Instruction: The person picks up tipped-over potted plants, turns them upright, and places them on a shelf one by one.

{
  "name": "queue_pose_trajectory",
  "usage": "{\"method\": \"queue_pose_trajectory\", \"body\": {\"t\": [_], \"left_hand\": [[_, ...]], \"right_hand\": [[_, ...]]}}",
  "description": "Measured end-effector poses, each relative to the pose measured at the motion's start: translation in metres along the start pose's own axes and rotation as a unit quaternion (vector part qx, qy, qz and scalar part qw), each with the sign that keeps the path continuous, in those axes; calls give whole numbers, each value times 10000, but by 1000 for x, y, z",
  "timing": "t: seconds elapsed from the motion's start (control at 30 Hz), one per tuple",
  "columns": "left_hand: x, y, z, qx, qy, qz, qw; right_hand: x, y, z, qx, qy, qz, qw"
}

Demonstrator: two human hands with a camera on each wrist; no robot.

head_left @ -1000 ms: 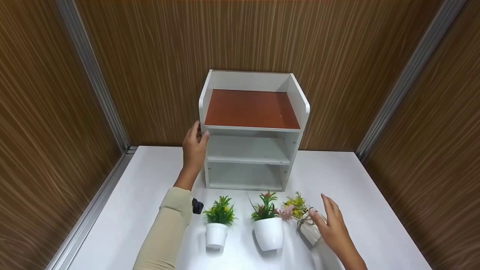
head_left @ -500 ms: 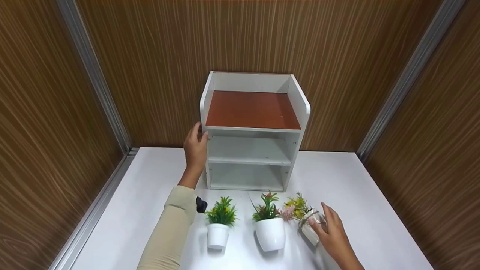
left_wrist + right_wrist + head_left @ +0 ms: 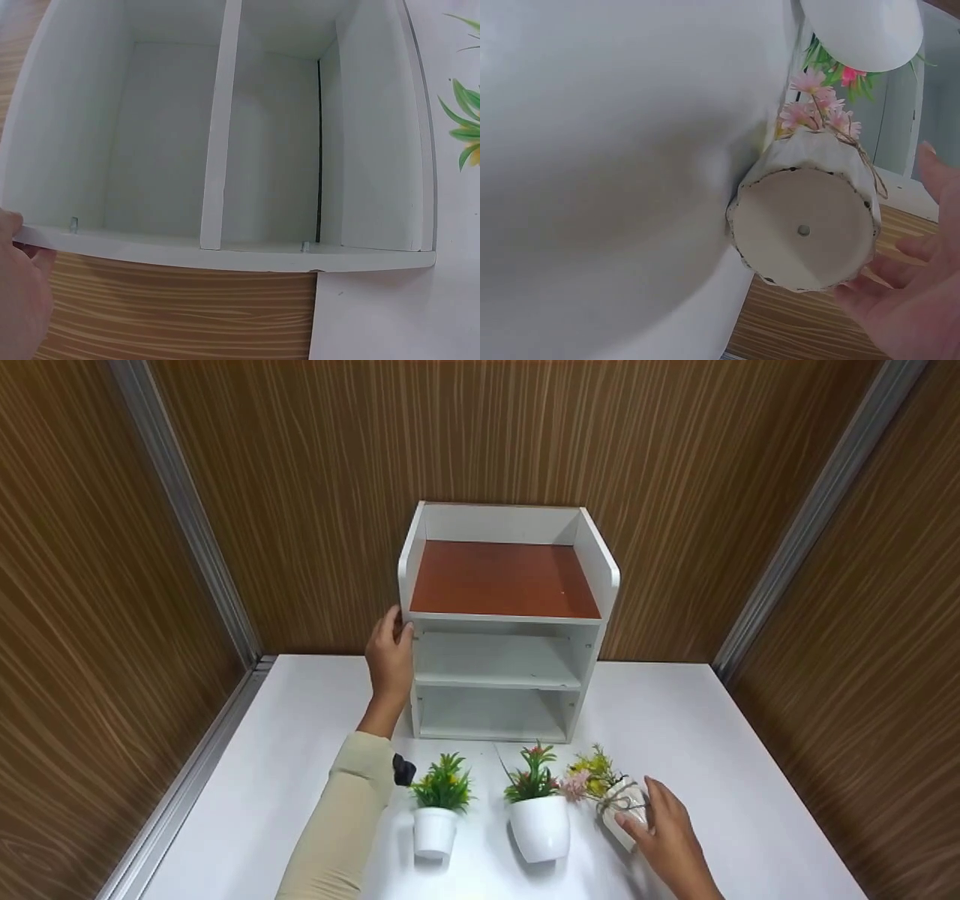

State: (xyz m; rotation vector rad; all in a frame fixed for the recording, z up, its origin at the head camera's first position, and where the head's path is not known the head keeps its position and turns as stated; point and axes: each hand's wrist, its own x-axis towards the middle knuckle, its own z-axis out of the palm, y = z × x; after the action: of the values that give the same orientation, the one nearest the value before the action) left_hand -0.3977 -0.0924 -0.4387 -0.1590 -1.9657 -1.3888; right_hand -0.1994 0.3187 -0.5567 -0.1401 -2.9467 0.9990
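My left hand (image 3: 390, 664) grips the left side panel of a white shelf unit (image 3: 498, 686) at upper height, thumb on its front edge. In the left wrist view, the hand (image 3: 22, 296) sits at the panel's edge. My right hand (image 3: 670, 836) is beside a ribbed cream flowerpot (image 3: 628, 806) tied with twine, which lies on its side with pink and yellow flowers (image 3: 589, 776) toward the shelf. The right wrist view shows the pot's base (image 3: 802, 232) with a small hole. Fingers of the right hand (image 3: 922, 289) are spread loosely along it; contact is unclear.
Two more white potted plants, a smaller pot (image 3: 434, 832) and a larger pot (image 3: 540, 829), lie in front of the shelf on the white table (image 3: 315, 697). Wood-grain walls (image 3: 300, 495) enclose the back and sides. The shelf has a red-brown top board (image 3: 502, 577).
My right hand has moved slightly down and left, closer around the cream flowerpot. The left hand stays on the shelf unit.
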Motion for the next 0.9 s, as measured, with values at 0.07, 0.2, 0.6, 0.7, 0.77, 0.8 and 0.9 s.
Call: {"method": "queue_pose_trajectory", "body": {"t": [0.07,0.2,0.6,0.7,0.77,0.8,0.9], "left_hand": [[0,0,0,4,14,-6,10000],[-1,0,-1,-29,-6,-9,10000],[-2,1,-1,-103,-54,-65,9999],[-2,1,-1,-128,-93,-84,9998],[-2,1,-1,-111,-103,-87,9998],[-2,0,-1,-101,-99,-77,9999],[-1,0,-2,-62,-106,-50,9999]], "right_hand": [[-2,3,1,-173,126,-115,9997],[-4,6,3,-425,272,-240,9984],[-1,13,9,-770,257,-173,9965],[0,13,10,-853,227,-67,9961],[1,13,11,-922,215,-21,9955],[2,12,12,-966,218,-20,9951],[3,10,12,-1105,229,-1,9936]]}}
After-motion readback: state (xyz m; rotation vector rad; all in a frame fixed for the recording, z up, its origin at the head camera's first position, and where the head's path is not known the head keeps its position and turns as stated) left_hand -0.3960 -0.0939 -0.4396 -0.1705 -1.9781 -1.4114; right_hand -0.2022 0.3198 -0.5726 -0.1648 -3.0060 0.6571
